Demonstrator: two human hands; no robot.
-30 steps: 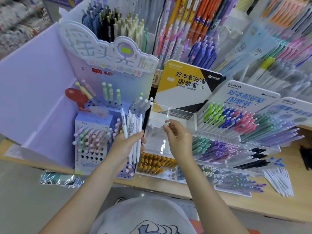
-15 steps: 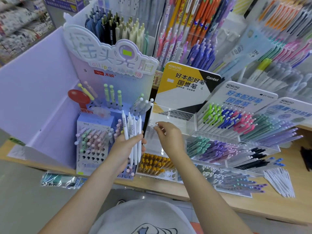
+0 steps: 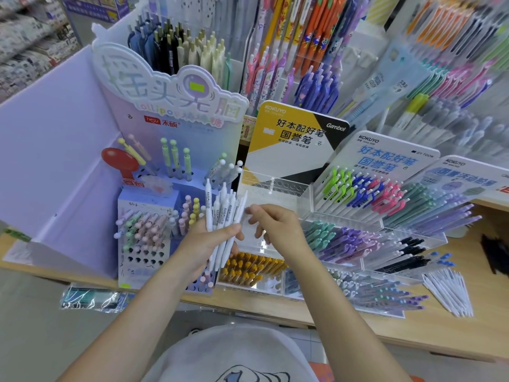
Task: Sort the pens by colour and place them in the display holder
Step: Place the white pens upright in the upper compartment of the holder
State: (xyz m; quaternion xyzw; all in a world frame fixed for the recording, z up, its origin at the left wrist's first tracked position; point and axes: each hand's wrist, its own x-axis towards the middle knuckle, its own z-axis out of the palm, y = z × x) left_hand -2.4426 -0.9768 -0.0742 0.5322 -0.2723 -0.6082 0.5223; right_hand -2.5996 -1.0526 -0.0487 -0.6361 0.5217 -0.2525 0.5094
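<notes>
The left hand grasps a fanned white pen bundle; at its 3 o'clock, the right hand pinches one pen's tip. A tug could spill the others onto the worktop.

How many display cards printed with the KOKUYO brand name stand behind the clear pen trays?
3: the yellow card at left, the blue-lettered card in the middle, and the cut-off card at right. Others may be hidden.
</notes>
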